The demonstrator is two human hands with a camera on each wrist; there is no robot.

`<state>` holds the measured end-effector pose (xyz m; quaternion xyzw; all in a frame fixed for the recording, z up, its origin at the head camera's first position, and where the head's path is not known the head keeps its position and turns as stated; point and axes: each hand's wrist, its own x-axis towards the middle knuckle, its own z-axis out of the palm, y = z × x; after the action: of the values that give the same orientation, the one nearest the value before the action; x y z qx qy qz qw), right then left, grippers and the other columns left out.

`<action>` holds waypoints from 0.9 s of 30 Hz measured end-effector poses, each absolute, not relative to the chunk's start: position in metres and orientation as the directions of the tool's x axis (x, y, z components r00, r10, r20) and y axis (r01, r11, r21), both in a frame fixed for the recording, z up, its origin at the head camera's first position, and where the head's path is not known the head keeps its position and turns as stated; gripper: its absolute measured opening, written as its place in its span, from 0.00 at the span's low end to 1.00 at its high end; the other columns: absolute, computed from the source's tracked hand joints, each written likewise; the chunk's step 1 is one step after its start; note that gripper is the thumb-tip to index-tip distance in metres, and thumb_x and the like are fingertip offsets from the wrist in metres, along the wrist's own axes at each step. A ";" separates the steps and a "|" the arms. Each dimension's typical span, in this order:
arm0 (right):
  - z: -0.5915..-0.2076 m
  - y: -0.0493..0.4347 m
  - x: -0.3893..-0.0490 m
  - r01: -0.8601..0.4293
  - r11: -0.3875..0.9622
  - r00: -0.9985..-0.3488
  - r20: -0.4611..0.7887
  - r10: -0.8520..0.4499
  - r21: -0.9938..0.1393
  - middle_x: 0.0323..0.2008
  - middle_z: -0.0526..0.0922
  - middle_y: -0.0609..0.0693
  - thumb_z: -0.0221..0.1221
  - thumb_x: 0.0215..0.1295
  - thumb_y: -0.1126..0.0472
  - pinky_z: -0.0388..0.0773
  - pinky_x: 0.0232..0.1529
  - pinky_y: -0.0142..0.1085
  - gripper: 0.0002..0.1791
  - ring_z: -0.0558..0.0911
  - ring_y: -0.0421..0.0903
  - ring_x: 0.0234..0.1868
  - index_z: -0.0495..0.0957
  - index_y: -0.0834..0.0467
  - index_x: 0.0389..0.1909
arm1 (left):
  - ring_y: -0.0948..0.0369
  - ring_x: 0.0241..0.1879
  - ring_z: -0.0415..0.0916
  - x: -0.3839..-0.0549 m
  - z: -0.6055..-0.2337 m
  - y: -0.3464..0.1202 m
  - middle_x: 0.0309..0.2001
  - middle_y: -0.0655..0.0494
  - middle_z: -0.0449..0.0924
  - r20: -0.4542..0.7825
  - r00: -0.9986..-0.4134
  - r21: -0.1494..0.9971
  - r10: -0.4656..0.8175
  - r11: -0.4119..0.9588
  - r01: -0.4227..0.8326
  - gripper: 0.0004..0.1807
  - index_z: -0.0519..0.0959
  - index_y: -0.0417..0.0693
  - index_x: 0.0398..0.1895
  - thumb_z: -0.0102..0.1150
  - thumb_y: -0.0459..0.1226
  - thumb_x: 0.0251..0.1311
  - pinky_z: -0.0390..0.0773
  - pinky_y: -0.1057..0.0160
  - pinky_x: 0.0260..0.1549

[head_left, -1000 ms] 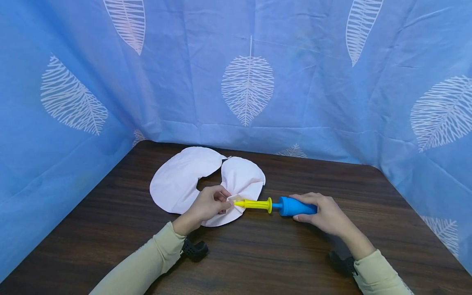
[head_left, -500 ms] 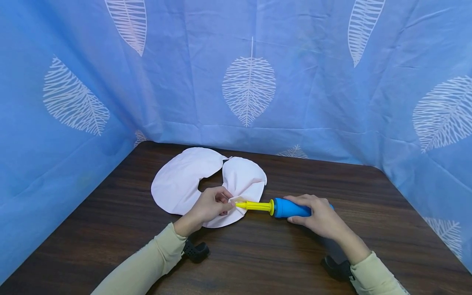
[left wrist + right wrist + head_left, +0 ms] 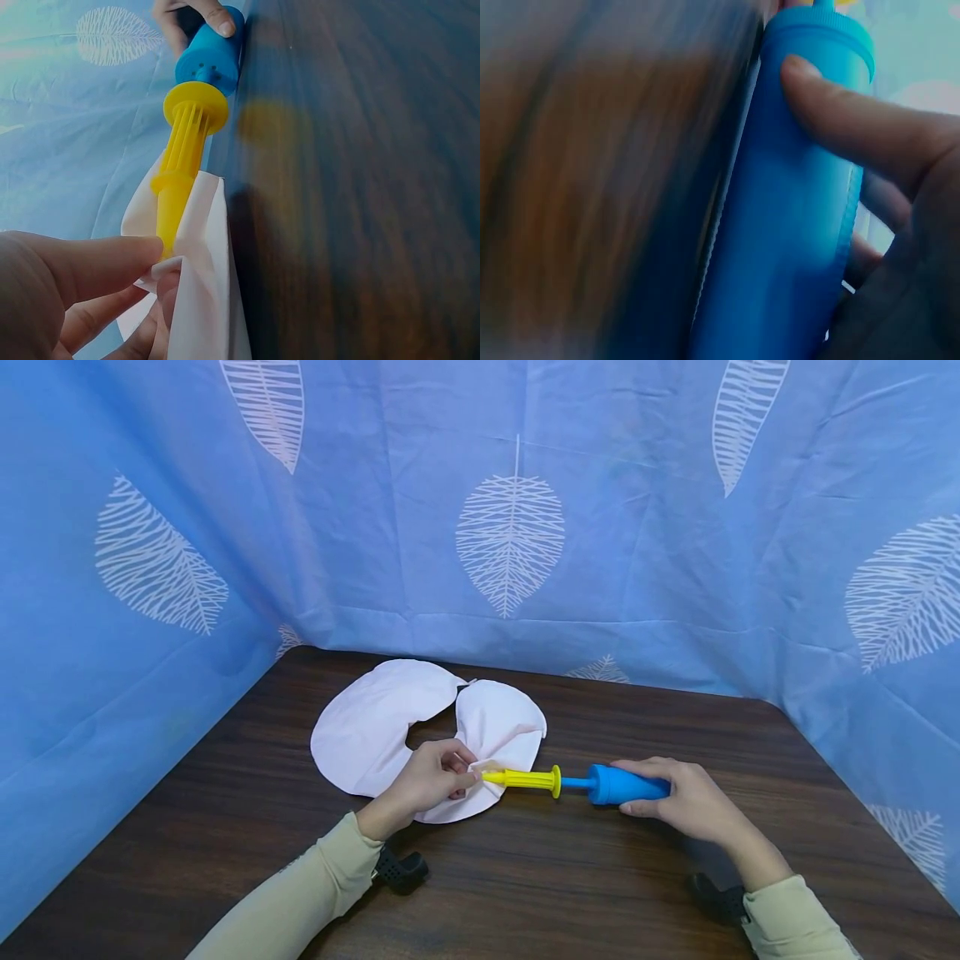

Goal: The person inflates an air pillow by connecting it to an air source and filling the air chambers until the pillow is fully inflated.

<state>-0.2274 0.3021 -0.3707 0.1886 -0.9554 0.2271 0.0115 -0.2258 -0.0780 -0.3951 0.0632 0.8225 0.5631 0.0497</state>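
Pale, nearly white soft material forms a slack, horseshoe-shaped cushion (image 3: pixel 363 731) lying on a dark wooden table (image 3: pixel 570 877), left of centre towards the far edge; at its creased right half we find the left hand (image 3: pixel 420 781), thumb and fingertips pinching gathered folds against the tip of a yellow nozzle (image 3: pixel 528 779); a thin blue rod (image 3: pixel 576 783) runs from that nozzle to a blue barrel (image 3: pixel 630 785), which the right hand (image 3: pixel 697 802) grips, thumb along the near side.

We judge the cushion light, limp and quick to crease, so a gentle pinch at the folds beside the nozzle tip seems the surest hold; nozzle and barrel look like light, stiff plastic, smooth enough to slide in a loose grasp; we would wrap the barrel round its middle and keep it in line with the rod, probably the part most easily bent.

Hidden from us is the spot where the nozzle tip meets the material, covered by thumb and folds; we cannot tell how deeply it sits; in the right wrist view the tabletop is blurred and the barrel's lower end is cut off.
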 end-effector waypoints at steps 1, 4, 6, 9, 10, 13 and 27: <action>-0.370 0.307 -0.228 -0.357 0.831 -0.932 0.101 -0.348 -0.428 0.65 0.83 0.66 0.77 0.62 0.45 0.80 0.47 0.54 0.35 0.83 0.66 0.59 0.82 0.48 0.70 | 0.60 0.26 0.79 -0.226 -0.395 -0.078 0.31 0.51 0.82 -0.011 -0.987 0.933 0.161 0.356 0.047 0.06 0.86 0.44 0.44 0.70 0.30 0.67 0.79 0.65 0.30; -0.369 0.318 -0.229 -0.329 0.847 -0.942 0.084 -0.325 -0.418 0.66 0.83 0.66 0.77 0.61 0.43 0.79 0.45 0.51 0.36 0.82 0.66 0.59 0.82 0.47 0.70 | 0.60 0.26 0.79 -0.225 -0.395 -0.078 0.31 0.51 0.82 -0.006 -0.987 0.931 0.163 0.360 0.054 0.06 0.86 0.43 0.44 0.70 0.31 0.66 0.79 0.65 0.29; -0.369 0.322 -0.230 -0.316 0.853 -0.946 0.075 -0.314 -0.416 0.65 0.83 0.66 0.77 0.61 0.43 0.78 0.46 0.50 0.36 0.81 0.66 0.60 0.82 0.47 0.70 | 0.60 0.26 0.79 -0.225 -0.396 -0.078 0.31 0.51 0.82 -0.007 -0.987 0.931 0.159 0.362 0.052 0.06 0.86 0.43 0.44 0.71 0.31 0.66 0.79 0.65 0.30; -0.369 0.324 -0.231 -0.309 0.855 -0.949 0.070 -0.309 -0.417 0.65 0.83 0.66 0.77 0.60 0.42 0.79 0.46 0.51 0.36 0.81 0.66 0.60 0.82 0.47 0.69 | 0.60 0.26 0.80 -0.225 -0.396 -0.078 0.31 0.51 0.81 -0.013 -0.989 0.930 0.147 0.366 0.042 0.06 0.86 0.44 0.44 0.71 0.31 0.66 0.80 0.65 0.30; -0.369 0.324 -0.231 -0.309 0.855 -0.949 0.070 -0.309 -0.416 0.65 0.83 0.66 0.77 0.60 0.42 0.79 0.46 0.51 0.36 0.81 0.66 0.60 0.82 0.47 0.69 | 0.60 0.26 0.80 -0.225 -0.396 -0.078 0.31 0.51 0.81 -0.017 -0.989 0.930 0.144 0.365 0.038 0.06 0.86 0.44 0.44 0.71 0.31 0.66 0.80 0.66 0.30; -0.370 0.320 -0.231 -0.314 0.850 -0.947 0.078 -0.311 -0.424 0.65 0.83 0.65 0.77 0.60 0.43 0.78 0.45 0.49 0.36 0.81 0.65 0.59 0.82 0.47 0.69 | 0.61 0.26 0.81 -0.226 -0.397 -0.078 0.30 0.52 0.81 -0.004 -0.989 0.930 0.146 0.364 0.050 0.06 0.86 0.43 0.43 0.71 0.30 0.66 0.81 0.66 0.30; -0.375 0.261 -0.225 -0.413 0.793 -0.910 0.162 -0.382 -0.448 0.64 0.86 0.59 0.76 0.65 0.51 0.80 0.51 0.56 0.33 0.83 0.62 0.60 0.81 0.49 0.71 | 0.62 0.25 0.81 -0.226 -0.397 -0.077 0.29 0.52 0.80 0.014 -0.988 0.934 0.154 0.350 0.068 0.05 0.87 0.42 0.43 0.71 0.29 0.65 0.78 0.67 0.28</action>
<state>-0.2251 0.2609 -0.3753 0.2101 -0.9463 0.2439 0.0314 -0.2259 -0.0771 -0.3973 0.0678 0.8208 0.5659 0.0380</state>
